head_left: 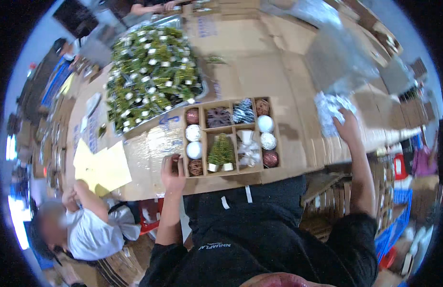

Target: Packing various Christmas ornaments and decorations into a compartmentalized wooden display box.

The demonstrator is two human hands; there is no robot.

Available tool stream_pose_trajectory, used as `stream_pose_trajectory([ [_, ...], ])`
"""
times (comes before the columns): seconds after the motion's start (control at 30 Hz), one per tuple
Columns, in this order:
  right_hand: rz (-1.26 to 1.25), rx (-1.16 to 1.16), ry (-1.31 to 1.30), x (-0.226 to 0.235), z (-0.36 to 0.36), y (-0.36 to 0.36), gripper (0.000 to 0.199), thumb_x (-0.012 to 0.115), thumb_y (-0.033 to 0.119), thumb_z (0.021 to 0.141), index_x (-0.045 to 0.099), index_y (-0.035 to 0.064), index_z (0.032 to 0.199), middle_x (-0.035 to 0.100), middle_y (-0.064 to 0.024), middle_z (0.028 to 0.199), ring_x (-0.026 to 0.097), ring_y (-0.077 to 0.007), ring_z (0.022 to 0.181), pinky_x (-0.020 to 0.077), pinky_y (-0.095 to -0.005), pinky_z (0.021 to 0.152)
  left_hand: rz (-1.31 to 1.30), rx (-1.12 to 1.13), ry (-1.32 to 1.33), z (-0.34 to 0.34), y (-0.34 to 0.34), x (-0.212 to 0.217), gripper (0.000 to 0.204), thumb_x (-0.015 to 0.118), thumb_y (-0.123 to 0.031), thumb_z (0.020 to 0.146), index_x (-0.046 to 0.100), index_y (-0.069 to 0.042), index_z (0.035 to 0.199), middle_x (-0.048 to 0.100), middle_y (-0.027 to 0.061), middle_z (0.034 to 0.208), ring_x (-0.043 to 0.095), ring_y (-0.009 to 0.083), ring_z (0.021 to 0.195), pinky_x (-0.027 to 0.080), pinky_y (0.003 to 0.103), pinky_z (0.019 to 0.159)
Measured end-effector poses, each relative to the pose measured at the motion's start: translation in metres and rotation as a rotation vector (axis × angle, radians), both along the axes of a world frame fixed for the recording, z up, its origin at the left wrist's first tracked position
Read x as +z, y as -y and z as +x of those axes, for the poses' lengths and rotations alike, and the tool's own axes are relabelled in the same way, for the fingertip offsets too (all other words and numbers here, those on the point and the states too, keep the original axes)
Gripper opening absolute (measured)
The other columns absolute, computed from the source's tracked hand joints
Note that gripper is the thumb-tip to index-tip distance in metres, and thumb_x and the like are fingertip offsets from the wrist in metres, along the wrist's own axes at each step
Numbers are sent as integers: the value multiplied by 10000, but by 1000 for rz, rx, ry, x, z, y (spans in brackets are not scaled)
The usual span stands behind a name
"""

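Note:
A divided cardboard box sits at the table's near edge. Its side columns hold white, dark red and brown balls; the middle cells hold a pine cone, a frosted bottle-brush tree, green glittery trees with white bases and a white ribbon bow. My left hand is beside the box's near left corner, fingers apart and holding nothing. Out to the right, my right hand grips a crumpled, shiny plastic bag between thumb and fingers; what is inside the bag is unclear.
A large clear tub piled with green trees stands behind and left of the box. Yellow paper sheets lie at the left edge, near a seated person in white. More clear plastic covers the far right. Other people work farther back.

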State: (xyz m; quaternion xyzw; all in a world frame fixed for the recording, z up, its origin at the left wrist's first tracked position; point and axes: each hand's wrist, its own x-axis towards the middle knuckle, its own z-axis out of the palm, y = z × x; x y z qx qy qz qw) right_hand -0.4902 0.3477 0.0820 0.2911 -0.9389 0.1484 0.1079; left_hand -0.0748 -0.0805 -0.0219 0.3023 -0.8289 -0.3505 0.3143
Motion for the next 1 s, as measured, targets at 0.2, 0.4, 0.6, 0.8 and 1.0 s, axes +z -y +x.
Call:
stream_pose_trajectory([
  [0.2,-519,50,28,-40,95,43,244,659,36,853,596,17,1088,579,-46,777,538,-107,650,448,-237,591,-327,85,-36,-39,59,102,204,660,-112,874,627,-45,1063,609,112,898,615,238,747,502,345,702],
  [0.4,-92,271,4,-118,124,63,307,623,76,850,579,36,1151,613,-179,1010,606,-396,891,502,-461,746,-394,124,347,-114,137,163,279,684,-299,865,663,-86,1043,663,133,1047,652,319,921,525,429,795],
  [0.6,-91,161,27,-109,122,70,300,547,84,880,565,52,1178,605,-187,1017,605,-411,917,501,-488,752,-506,249,639,-146,158,140,340,671,-388,854,694,-86,1010,655,168,1061,669,343,959,557,451,814],
  [0.8,-116,112,104,-109,123,71,341,576,98,854,574,48,1191,602,-178,1012,586,-396,948,506,-476,790,-336,132,313,-156,178,158,236,642,-277,828,756,-81,891,701,171,778,689,349,754,539,430,728],
  [1.0,-125,104,127,-116,122,70,342,601,121,849,583,51,1183,610,-176,1041,597,-397,948,510,-471,789,-91,59,214,-170,213,230,256,677,-275,813,754,-42,887,678,86,662,618,146,564,486,326,585],
])
